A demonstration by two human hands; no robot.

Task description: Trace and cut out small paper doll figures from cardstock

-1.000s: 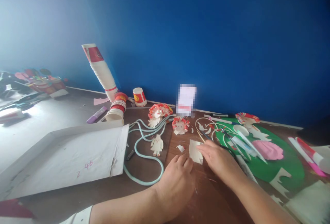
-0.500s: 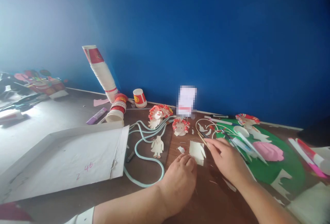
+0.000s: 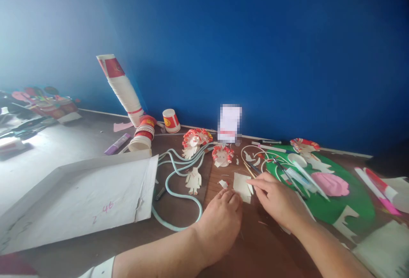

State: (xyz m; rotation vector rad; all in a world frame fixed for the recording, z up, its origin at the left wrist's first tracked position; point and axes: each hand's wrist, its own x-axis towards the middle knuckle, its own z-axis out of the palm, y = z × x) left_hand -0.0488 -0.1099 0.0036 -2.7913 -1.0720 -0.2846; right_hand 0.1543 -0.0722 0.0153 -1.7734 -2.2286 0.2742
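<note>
Off the thin stick [image 3: 249, 170] now, the right hand [image 3: 276, 190] meets the right edge of the paper [image 3: 241, 185], pinch unclear. Left of that paper, the tray [image 3: 76, 192] bears pink writing [image 3: 108, 207], stacked cups [image 3: 124, 94] nest, and the left hand [image 3: 223, 218] curls, fingers together. The paper looks largely uncut; the cut-out figure [image 3: 193, 180] leftward looks finished.

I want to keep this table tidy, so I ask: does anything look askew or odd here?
Yes, the tall stack of paper cups tilts clearly leftward in the picture, whereas the single cup nearby stands nearly straight, upside down. Also, a small paper scrap lies loose on the table just beyond the left hand.
</note>
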